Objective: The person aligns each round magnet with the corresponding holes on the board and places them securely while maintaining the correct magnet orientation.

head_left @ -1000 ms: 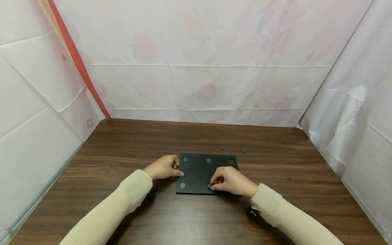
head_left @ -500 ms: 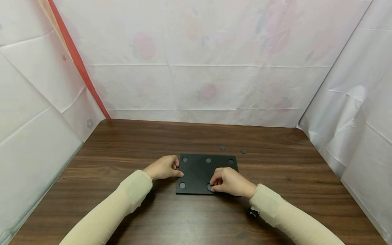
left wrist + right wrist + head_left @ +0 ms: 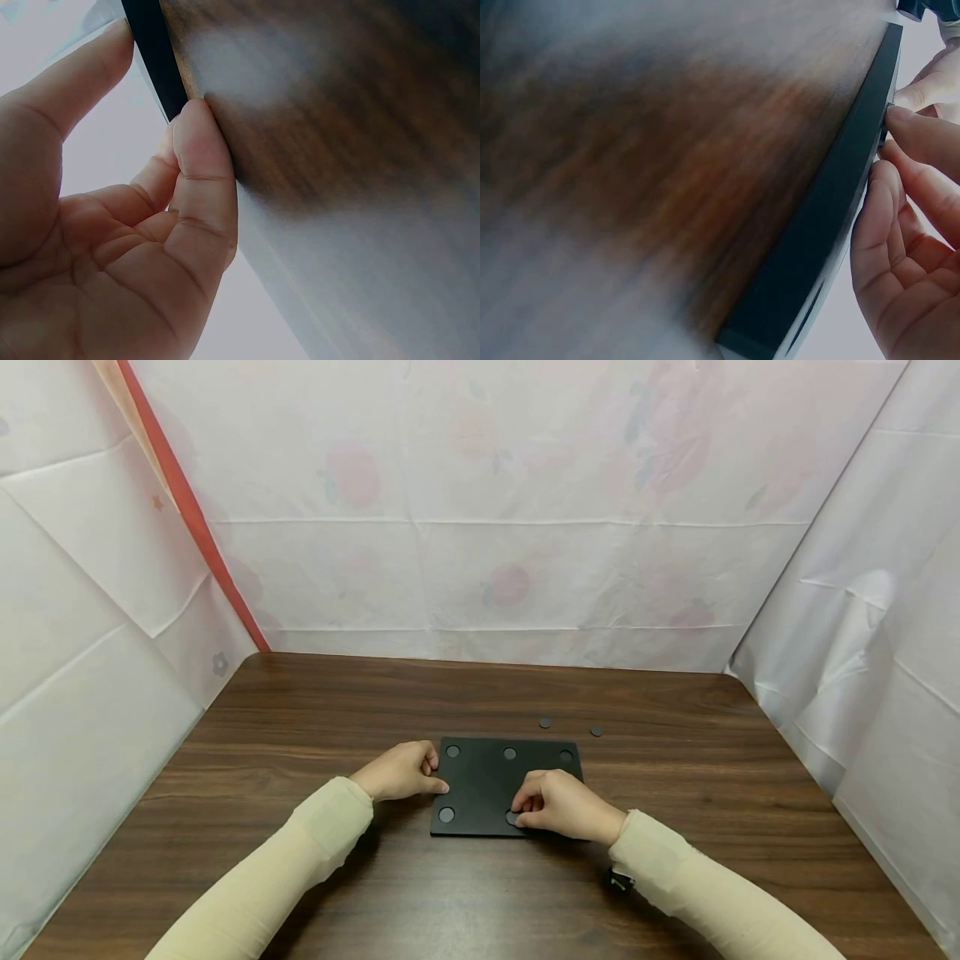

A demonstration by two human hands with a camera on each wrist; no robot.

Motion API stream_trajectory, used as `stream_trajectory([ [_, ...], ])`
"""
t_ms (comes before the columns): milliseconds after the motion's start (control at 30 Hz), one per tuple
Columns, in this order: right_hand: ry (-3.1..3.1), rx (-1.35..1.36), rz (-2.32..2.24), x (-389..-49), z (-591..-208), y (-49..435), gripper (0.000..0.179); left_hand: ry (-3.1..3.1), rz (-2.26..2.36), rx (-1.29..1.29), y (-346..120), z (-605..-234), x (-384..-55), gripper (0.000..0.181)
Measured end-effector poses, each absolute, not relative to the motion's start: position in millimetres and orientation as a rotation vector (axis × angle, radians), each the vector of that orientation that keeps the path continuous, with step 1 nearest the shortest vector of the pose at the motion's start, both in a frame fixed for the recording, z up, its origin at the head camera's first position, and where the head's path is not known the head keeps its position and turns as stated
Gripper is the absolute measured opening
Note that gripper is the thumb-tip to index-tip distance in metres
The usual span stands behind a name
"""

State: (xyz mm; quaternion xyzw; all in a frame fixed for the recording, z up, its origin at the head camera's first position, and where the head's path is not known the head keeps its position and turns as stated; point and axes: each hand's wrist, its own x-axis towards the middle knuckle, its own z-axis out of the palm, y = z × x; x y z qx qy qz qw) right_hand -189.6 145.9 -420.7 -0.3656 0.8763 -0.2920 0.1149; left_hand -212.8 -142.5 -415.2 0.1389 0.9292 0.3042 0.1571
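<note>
Black board (image 3: 482, 789) lies flat on the worktop (image 3: 465, 893) in the head view, the right hand (image 3: 566, 806) pinching a dark disc (image 3: 512, 817) at its near side. Left wrist: the left hand (image 3: 142, 247) grips the board's edge. Right wrist: that pinch looks narrow, right against the board.

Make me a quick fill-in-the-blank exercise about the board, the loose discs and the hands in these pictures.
1. Beyond the board, the loose discs on the table number ____.
2. Along the board's far edge, ____ circles show in a row.
3. The left hand touches the board's ____ edge, not its right, near or far one.
4. The board under the right hand is coloured ____.

Missing words: two; three; left; black.
</note>
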Motion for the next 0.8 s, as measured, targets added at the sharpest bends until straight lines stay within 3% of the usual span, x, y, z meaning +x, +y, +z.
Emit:
stream_trajectory([
  [800, 2.577, -1.063, -0.873, -190.7, -420.9, 144.8, 0.009, 2.658, 0.866, 0.403, -143.4, -417.0, -213.7, 0.033],
])
